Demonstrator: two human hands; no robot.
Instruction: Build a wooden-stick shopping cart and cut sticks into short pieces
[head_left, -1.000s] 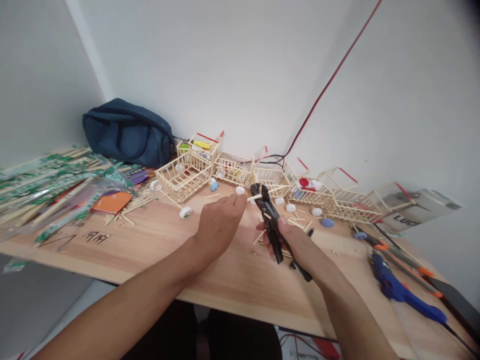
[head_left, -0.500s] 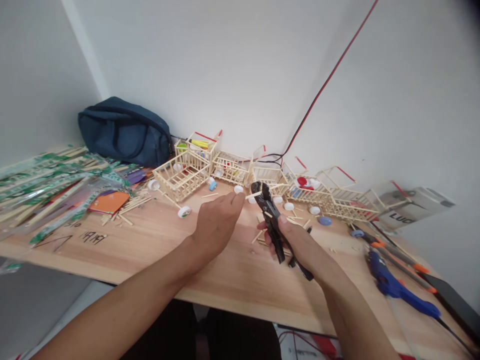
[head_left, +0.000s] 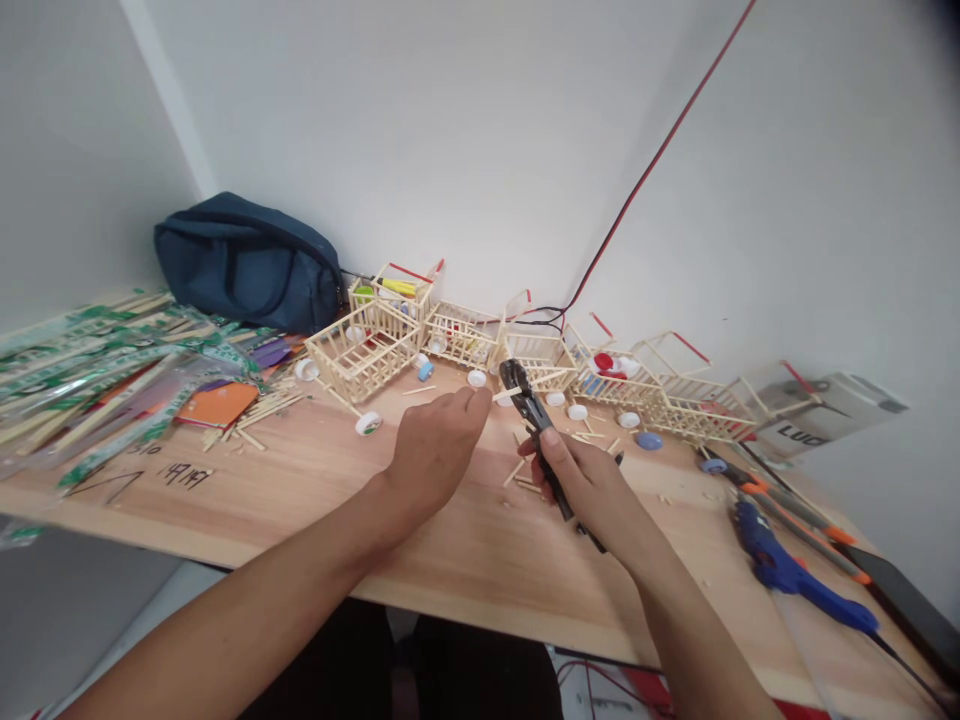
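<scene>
My left hand [head_left: 439,440] is closed, pinching a thin wooden stick [head_left: 550,379] that points right. Black pliers-like cutters [head_left: 529,405] are gripped in my right hand [head_left: 581,480], fingers wrapped round the handles. The head of the tool lies across the stick just beyond my left fingertips. Its handles are nearly together. Short cut sticks [head_left: 525,484] lie on the table partly behind my right hand. Left of my left hand stands a small cart frame of sticks [head_left: 367,355] with a white bottle-cap wheel [head_left: 368,424].
More stick carts [head_left: 690,405] line the wall. A blue bag [head_left: 247,262] and wrapped chopsticks [head_left: 112,380] occupy the left side of the wooden table [head_left: 300,520]. At right lie a blue glue gun [head_left: 795,575] and orange-handled pliers [head_left: 806,525].
My right hand has squeezed the cutters' handles closer together, and the tool has shifted slightly left. My left hand has barely moved, with the stick still in its fingers.
</scene>
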